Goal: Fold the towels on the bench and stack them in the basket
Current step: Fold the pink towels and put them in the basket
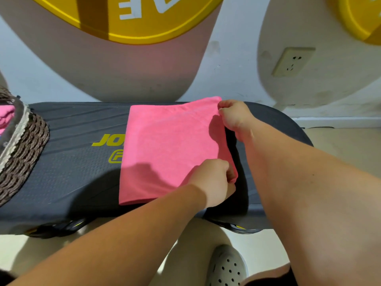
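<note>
A pink towel lies folded flat on the dark padded bench, right of its middle. My left hand pinches the towel's near right corner. At the far right corner, my right hand pinches the towel's edge. The woven basket stands on the bench's left end, partly out of view, with a folded pink towel inside it.
A white wall with a power socket rises just behind the bench. Large pale rounded shapes with yellow rims hang over the wall. Pale floor lies to the right of the bench. My foot in a grey perforated clog is below the bench.
</note>
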